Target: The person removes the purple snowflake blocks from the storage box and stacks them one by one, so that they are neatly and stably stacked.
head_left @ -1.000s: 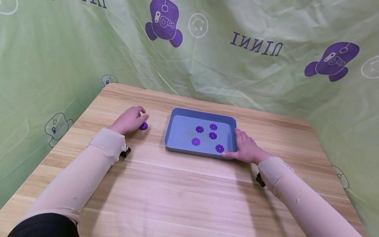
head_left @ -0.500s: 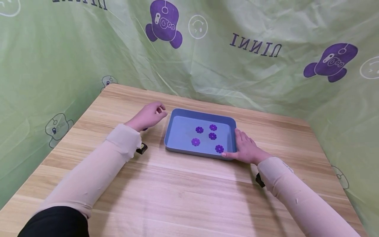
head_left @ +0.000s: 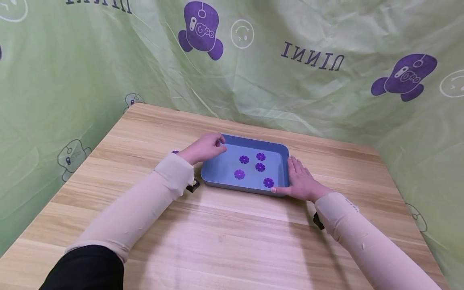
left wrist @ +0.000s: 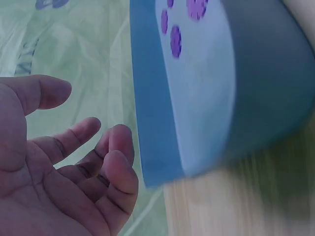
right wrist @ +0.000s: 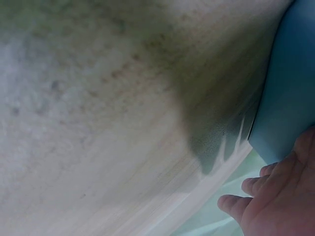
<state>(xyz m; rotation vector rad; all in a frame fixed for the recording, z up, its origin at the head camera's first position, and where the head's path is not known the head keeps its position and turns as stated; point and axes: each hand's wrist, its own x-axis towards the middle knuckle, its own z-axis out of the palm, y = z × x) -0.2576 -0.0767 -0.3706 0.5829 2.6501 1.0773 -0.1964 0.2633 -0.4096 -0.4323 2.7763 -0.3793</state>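
A blue tray (head_left: pixel 221 184) holds several purple flower-shaped pieces, one of them (head_left: pixel 239 174) toward its left half. My left hand (head_left: pixel 204 149) is over the tray's left end, fingers loosely bent and holding nothing; the left wrist view shows the empty palm and fingers (left wrist: pixel 74 167) beside the tray wall (left wrist: pixel 155 98). My right hand (head_left: pixel 302 181) rests against the tray's right side, fingers along the outer wall and thumb at the front corner. Another purple piece (head_left: pixel 175 152) lies on the table left of the tray, mostly hidden behind my left wrist.
The wooden table (head_left: pixel 224 241) extends around the tray. A green curtain (head_left: pixel 145 52) with purple printed figures hangs behind it and along both sides. Small black devices (head_left: pixel 193 185) are strapped under the wrists.
My left hand has moved right, from beside the loose purple piece to over the tray's left end, with nothing in it. My right hand has stayed against the tray.
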